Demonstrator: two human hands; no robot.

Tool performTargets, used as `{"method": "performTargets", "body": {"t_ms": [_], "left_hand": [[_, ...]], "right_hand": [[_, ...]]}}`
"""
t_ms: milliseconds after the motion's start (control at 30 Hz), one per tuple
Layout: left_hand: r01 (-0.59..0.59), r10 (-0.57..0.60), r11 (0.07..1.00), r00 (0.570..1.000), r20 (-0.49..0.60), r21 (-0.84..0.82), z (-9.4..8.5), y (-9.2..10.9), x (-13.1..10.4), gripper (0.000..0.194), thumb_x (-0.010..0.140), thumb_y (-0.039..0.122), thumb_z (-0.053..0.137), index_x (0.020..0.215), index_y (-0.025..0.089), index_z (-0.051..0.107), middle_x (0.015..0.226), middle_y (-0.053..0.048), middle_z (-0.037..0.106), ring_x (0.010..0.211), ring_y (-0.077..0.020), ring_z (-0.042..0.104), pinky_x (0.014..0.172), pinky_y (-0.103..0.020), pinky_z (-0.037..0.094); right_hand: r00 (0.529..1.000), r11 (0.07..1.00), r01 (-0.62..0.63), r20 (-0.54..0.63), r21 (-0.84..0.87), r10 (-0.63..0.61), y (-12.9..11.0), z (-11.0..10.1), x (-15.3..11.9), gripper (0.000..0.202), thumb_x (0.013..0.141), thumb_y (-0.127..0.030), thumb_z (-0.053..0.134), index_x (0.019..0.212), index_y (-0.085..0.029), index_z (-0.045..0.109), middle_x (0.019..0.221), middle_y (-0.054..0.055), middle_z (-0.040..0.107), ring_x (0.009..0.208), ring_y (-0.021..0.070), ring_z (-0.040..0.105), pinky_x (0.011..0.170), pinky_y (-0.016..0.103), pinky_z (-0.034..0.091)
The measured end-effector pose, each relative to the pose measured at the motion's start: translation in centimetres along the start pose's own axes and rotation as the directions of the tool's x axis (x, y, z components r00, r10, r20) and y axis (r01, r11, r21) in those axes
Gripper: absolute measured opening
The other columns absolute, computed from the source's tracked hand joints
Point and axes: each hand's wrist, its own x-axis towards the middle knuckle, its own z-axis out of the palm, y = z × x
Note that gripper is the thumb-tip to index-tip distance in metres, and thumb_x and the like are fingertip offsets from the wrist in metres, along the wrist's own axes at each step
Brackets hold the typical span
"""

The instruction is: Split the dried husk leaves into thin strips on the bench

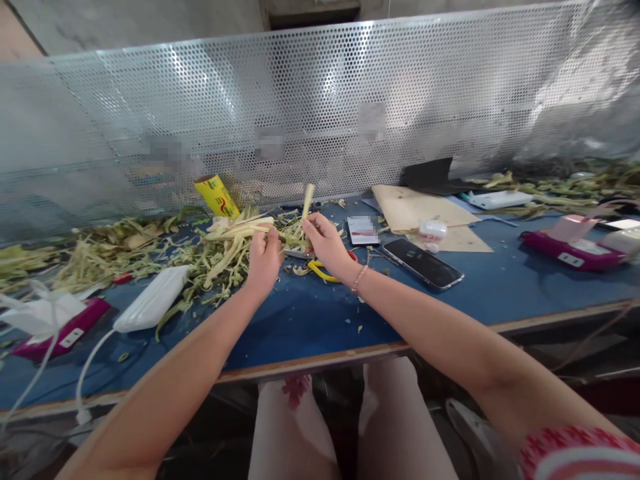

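My left hand (265, 260) is closed on a bundle of pale stalks (240, 229) that points left over a heap of green plant scraps (220, 257). To its right, my right hand (327, 245) pinches a short pale stalk piece (309, 202), which stands nearly upright above the fingertips. The two hands are apart, a little above the blue table (310, 327). Partly hidden by my right hand and wrist is a tool with yellow and red handles (321, 271).
A yellow container (217, 196) leans behind the scraps. Right lie a phone (424, 263), a white case (433, 229), brown paper (420, 208) and a magenta power strip (573, 252). Left are a white power bank (153, 299) and another magenta strip (63, 328). Perforated metal (310, 87) rises behind.
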Motion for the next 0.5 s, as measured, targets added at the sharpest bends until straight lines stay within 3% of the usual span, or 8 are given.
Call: {"method": "performTargets", "body": {"t_ms": [133, 300, 400, 500], "left_hand": [[0.010, -0.012, 1.000, 0.999, 0.053, 0.025, 0.0, 0.1, 0.3, 0.034, 0.077, 0.053, 0.050, 0.071, 0.021, 0.041, 0.046, 0.007, 0.039, 0.037, -0.0085, 0.040, 0.041, -0.022, 0.033], [0.087, -0.088, 0.996, 0.990, 0.109, 0.016, -0.1, 0.0, 0.5, 0.030, 0.072, 0.045, 0.061, 0.072, 0.018, 0.048, 0.049, 0.005, 0.048, 0.044, -0.0103, 0.048, 0.048, -0.024, 0.040], [0.145, -0.140, 0.989, 0.984, 0.113, -0.040, 0.1, -0.1, 0.5, 0.028, 0.072, 0.040, 0.061, 0.066, 0.017, 0.048, 0.048, 0.004, 0.048, 0.043, -0.0088, 0.046, 0.045, -0.022, 0.036], [0.260, -0.237, 0.949, 0.961, 0.140, -0.177, 0.5, 0.3, 0.3, 0.030, 0.073, 0.036, 0.061, 0.059, 0.016, 0.043, 0.042, 0.006, 0.037, 0.038, -0.0055, 0.036, 0.040, -0.019, 0.028]], "right_hand": [[0.996, 0.997, 0.037, 0.085, -0.071, -0.031, 0.3, -0.1, -0.2, 0.016, 0.083, -0.035, 0.045, 0.075, -0.022, 0.040, 0.047, -0.010, 0.034, 0.039, 0.0059, 0.037, 0.040, 0.018, 0.031], [0.990, 0.985, 0.109, 0.099, -0.136, -0.096, 1.2, -0.2, -0.1, 0.015, 0.084, -0.032, 0.044, 0.074, -0.021, 0.040, 0.052, -0.007, 0.040, 0.044, 0.0066, 0.041, 0.045, 0.020, 0.033], [0.989, 0.982, 0.126, 0.095, -0.139, -0.113, 1.3, 0.0, 0.0, 0.014, 0.083, -0.029, 0.044, 0.073, -0.021, 0.040, 0.053, -0.007, 0.038, 0.046, 0.0067, 0.038, 0.046, 0.020, 0.030], [0.995, 0.999, 0.042, 0.094, -0.007, -0.041, 0.9, 0.5, -0.3, 0.014, 0.082, -0.030, 0.046, 0.074, -0.021, 0.039, 0.052, -0.008, 0.031, 0.043, 0.0060, 0.032, 0.042, 0.019, 0.024]]}}
